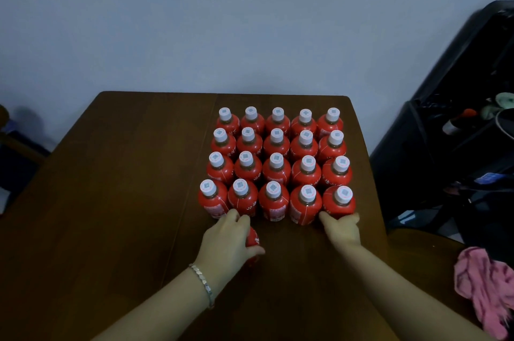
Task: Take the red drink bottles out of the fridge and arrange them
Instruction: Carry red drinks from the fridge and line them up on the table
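Several red drink bottles with white caps stand upright in a tight block of rows on the brown wooden table. My left hand grips one more red bottle just in front of the nearest row; the hand hides most of it. My right hand curls round the base of the near right corner bottle, which stands at the end of the nearest row.
A pink cloth lies at the table's right edge. A dark cluttered rack or bag stands to the right of the table. A plain wall runs right behind the table's far edge.
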Demonstrator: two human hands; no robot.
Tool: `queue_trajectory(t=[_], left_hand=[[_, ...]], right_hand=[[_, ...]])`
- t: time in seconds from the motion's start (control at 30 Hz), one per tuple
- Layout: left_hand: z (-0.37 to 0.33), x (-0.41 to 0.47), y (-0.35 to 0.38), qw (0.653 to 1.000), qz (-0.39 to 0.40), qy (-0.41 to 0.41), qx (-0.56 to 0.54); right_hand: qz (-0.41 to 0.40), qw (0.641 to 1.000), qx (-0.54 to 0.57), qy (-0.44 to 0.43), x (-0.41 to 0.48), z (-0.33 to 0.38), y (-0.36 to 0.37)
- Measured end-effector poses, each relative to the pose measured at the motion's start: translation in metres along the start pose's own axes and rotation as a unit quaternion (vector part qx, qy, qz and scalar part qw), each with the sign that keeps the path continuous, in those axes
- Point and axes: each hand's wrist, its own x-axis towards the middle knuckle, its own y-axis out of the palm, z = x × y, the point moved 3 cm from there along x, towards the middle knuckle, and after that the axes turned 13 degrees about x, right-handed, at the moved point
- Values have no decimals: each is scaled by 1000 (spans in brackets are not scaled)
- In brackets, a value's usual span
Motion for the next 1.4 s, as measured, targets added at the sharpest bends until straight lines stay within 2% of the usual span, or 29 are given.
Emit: queue_trajectory(t=[0.1,0.17,0.3,0.37,0.47,0.53,0.63,0.8,1.1,1.27,1.33,1.4], left_hand=[[20,1,2,999,15,-34,4],[34,2,3,998,15,-58,1],[57,4,15,995,20,-90,-50],[67,0,23,986,-14,-121,-111],[82,-7,34,936,-65,-252,-235],[87,-11,45,899,-38,-312,-303],[82,-12,59,860,-22,-316,-399],[77,-12,63,844,-35,-351,-404],[79,-4,60,860,11,-313,-403],[82,-6,64,889,132,-273,-343],[77,-12,66,918,227,-199,-257],[69,-17,59,945,286,-64,-148]], right_hand=[[79,990,-113,41,-18,-9,11],[132,978,-157,34,-29,-14,19],[191,966,-174,5,-45,-22,33],[204,962,-179,-5,-51,-24,36],[212,960,-179,-24,-57,-26,37],[221,957,-185,-28,-60,-29,37],[234,953,-193,-15,-63,-37,37],[241,947,-213,-8,-62,-47,37],[220,952,-209,-47,-74,-41,47],[178,954,-228,-76,-91,-39,50],[170,948,-257,-82,-101,-39,48],[143,945,-275,-101,-115,-40,46]])
